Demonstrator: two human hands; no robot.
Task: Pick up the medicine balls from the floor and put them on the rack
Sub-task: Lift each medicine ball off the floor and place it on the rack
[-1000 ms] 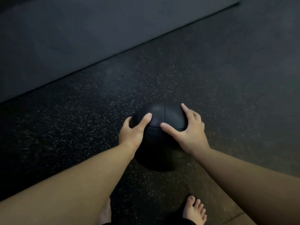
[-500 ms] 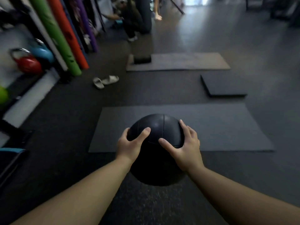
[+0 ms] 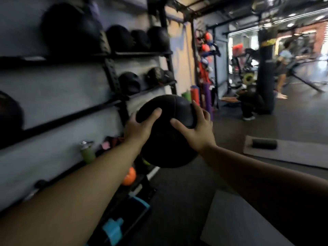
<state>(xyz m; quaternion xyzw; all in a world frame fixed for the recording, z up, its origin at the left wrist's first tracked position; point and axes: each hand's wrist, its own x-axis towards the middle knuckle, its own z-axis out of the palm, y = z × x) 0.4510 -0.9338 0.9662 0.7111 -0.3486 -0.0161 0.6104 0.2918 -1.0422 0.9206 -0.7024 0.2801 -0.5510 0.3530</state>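
Note:
A black medicine ball (image 3: 168, 139) is held up in the air between both hands, in front of the wall rack. My left hand (image 3: 138, 129) grips its left side and my right hand (image 3: 198, 129) grips its right side, thumbs on top. The black metal rack (image 3: 113, 75) runs along the wall at left. Several dark medicine balls (image 3: 120, 39) sit on its upper shelf and more (image 3: 128, 82) on the middle shelf. The ball hangs just right of the rack's upright, level with the lower shelf rail.
A green bottle (image 3: 87, 153), an orange kettlebell (image 3: 129, 176) and blue kettlebells (image 3: 113, 228) stand low by the rack. Grey mats (image 3: 291, 155) lie on the floor, one with a black roller (image 3: 264, 144). A punching bag (image 3: 266, 68) and other people (image 3: 282, 68) are farther back.
I lifted the ball off the floor with both hands and raised it. My view swung up and left, from the floor to the wall rack.

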